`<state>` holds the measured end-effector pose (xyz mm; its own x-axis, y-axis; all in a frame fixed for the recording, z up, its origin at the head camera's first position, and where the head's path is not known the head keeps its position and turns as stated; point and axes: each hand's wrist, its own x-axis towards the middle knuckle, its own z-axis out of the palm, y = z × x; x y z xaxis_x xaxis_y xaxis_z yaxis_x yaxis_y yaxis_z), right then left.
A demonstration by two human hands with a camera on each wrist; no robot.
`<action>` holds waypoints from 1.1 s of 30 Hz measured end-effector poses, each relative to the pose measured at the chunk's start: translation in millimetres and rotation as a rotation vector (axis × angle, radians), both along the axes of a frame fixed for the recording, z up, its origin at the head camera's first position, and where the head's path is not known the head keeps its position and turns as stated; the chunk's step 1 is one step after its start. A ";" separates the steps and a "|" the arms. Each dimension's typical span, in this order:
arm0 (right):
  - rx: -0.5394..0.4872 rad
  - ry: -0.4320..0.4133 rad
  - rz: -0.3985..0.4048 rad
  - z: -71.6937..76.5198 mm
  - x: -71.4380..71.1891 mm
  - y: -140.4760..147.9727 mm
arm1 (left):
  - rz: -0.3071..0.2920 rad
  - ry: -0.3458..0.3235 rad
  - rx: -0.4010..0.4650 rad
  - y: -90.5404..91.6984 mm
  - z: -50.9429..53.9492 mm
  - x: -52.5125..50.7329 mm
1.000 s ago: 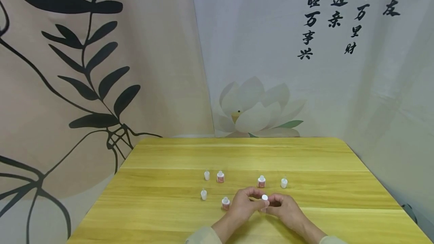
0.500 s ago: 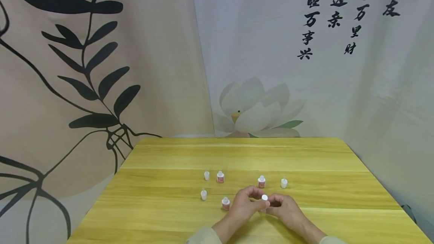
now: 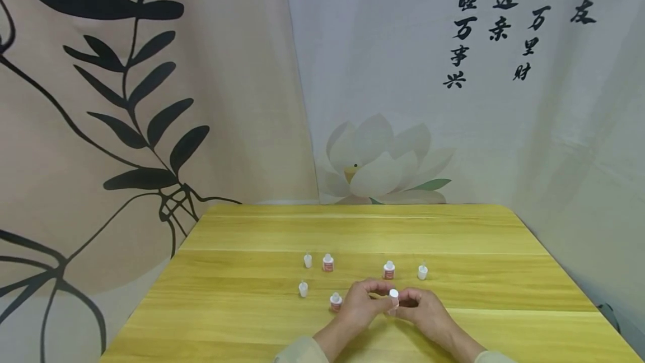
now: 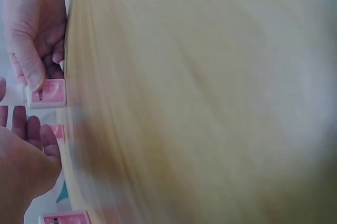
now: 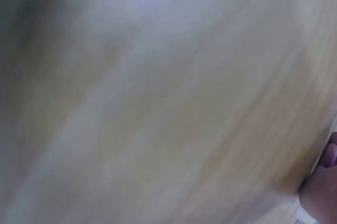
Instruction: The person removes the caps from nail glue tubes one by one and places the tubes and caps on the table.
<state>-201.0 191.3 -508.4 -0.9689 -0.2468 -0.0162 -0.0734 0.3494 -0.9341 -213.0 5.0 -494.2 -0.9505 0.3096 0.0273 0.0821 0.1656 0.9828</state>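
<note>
Both hands meet around a small white bottle with a pink label (image 4: 50, 93), just above the table's near part. In the left wrist view my right hand (image 3: 425, 312) grips the bottle's body between thumb and fingers. At the other end, my left hand (image 3: 360, 307) has its thumb and fingers on the white cap (image 3: 393, 294), which shows between the hands in the head view. Fingers cover part of the bottle. The right wrist view shows only a bit of a hand (image 5: 320, 190) at its edge.
Three similar bottles stand on the wooden table (image 3: 227, 307): one at the back left (image 3: 328, 263), one behind the hands (image 3: 388, 271), and a bottle beside the left hand (image 3: 335, 302). Small white pointed pieces stand at left (image 3: 303, 289), farther back (image 3: 307, 261) and a piece at right (image 3: 422, 272).
</note>
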 end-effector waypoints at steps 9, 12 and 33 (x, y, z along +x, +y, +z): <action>-0.032 -0.021 0.013 -1.0 -0.8 0.8 | 0.011 -0.034 0.000 2.5 -0.1 -0.8; -0.049 -0.031 0.020 -1.0 -0.8 1.4 | 0.014 -0.045 -0.004 3.0 -0.5 -1.5; 0.006 -0.006 -0.005 -1.2 -1.1 1.4 | 0.007 -0.031 0.026 0.1 -0.5 -0.5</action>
